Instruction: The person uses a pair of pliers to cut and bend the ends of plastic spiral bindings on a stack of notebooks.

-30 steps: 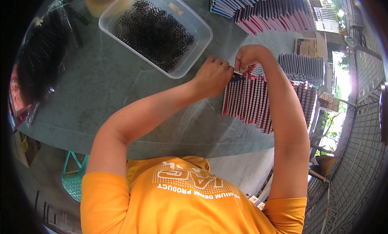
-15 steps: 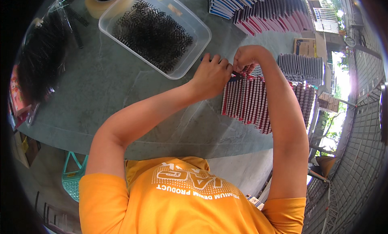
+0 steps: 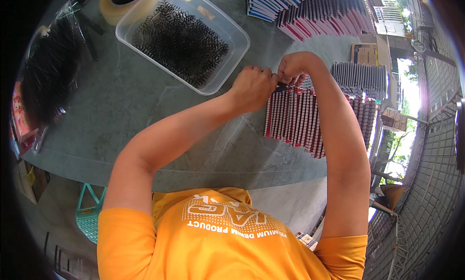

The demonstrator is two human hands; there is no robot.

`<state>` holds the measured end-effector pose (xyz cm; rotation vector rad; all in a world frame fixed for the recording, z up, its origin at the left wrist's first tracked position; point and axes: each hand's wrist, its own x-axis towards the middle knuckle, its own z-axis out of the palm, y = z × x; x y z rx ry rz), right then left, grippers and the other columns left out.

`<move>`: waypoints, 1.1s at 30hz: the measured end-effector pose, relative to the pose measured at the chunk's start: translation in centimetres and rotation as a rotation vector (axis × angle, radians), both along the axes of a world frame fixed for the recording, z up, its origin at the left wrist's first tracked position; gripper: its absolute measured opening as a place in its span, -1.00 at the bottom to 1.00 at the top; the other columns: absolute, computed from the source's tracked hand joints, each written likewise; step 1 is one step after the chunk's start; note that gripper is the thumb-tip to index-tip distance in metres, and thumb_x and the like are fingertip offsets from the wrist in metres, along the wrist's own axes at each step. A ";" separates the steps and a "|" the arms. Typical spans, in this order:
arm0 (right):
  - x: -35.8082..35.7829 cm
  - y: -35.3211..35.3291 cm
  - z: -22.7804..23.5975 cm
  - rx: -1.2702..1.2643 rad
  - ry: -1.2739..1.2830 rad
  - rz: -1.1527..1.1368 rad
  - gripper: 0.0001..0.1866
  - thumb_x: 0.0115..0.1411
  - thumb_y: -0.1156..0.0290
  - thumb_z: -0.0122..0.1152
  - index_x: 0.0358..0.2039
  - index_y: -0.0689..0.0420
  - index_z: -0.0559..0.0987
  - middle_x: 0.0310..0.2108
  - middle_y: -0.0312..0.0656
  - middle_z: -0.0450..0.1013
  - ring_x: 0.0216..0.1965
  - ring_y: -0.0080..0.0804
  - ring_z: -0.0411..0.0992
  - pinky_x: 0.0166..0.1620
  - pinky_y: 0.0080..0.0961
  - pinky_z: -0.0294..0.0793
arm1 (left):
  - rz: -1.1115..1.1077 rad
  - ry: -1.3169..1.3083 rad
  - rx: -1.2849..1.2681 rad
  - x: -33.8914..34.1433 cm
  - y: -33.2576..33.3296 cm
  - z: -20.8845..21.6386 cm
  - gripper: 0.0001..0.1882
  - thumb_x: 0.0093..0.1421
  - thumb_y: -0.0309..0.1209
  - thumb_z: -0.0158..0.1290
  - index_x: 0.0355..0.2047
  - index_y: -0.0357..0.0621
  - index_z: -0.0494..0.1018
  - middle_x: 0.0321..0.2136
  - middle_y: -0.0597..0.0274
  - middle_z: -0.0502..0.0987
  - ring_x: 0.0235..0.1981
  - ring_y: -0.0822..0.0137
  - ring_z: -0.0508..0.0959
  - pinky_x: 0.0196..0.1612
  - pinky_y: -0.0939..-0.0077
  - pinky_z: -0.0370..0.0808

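My left hand (image 3: 253,89) is wrapped round a small dark tool that looks like pliers, with its tip (image 3: 282,88) showing past the fingers. Right beside it, my right hand (image 3: 296,68) bends down at the wrist with its fingers pinched together. What lies between those fingertips is too small to make out. Both hands meet at the far left corner of a row of red spiral-bound notebooks (image 3: 293,118), packed with their wire-bound edges up. My right forearm crosses over that row and hides part of it.
A clear plastic tub (image 3: 216,90) of black wire coils (image 3: 181,45) stands left of the hands. Behind it lies a roll of tape (image 3: 112,11); bagged black spirals (image 3: 51,74) are far left. More notebooks (image 3: 324,18) and a grey spiral-bound stack (image 3: 359,79) stand beyond.
My left hand has rolled slightly over the tool, so less of its tip shows and its blue handle end is now hidden. My right hand stays almost in place, still pinching.
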<state>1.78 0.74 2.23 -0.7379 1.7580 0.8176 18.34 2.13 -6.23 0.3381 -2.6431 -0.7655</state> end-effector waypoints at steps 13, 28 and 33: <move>1.0 -0.5 1.2 0.043 -0.058 0.054 -0.73 -0.09 0.58 0.18 -0.31 0.07 0.62 -0.28 -0.28 0.52 -0.28 -0.38 0.47 -0.24 -0.51 0.55 | 0.043 0.155 -0.047 2.1 1.0 0.8 -0.59 -0.20 -0.39 0.14 -0.27 -0.16 0.36 -0.38 0.20 0.38 -0.29 0.19 0.37 -0.24 0.29 0.25; 0.0 0.1 0.8 0.068 -0.045 0.053 -0.72 -0.12 0.50 0.29 -0.29 0.03 0.62 -0.31 -0.30 0.53 -0.28 -0.39 0.48 -0.27 -0.51 0.52 | -0.003 0.039 0.101 0.7 1.5 0.6 -0.71 -0.17 -0.42 0.10 -0.38 -0.16 0.37 -0.45 0.20 0.43 -0.34 0.18 0.48 -0.28 0.31 0.38; -0.7 0.3 0.7 0.041 -0.091 0.027 -0.72 -0.10 0.57 0.25 -0.29 0.07 0.61 -0.32 -0.22 0.53 -0.34 -0.36 0.50 -0.32 -0.49 0.53 | 0.046 0.115 0.042 2.0 1.4 2.0 -0.69 -0.17 -0.42 0.10 -0.35 -0.15 0.38 -0.44 0.20 0.42 -0.32 0.19 0.44 -0.25 0.30 0.30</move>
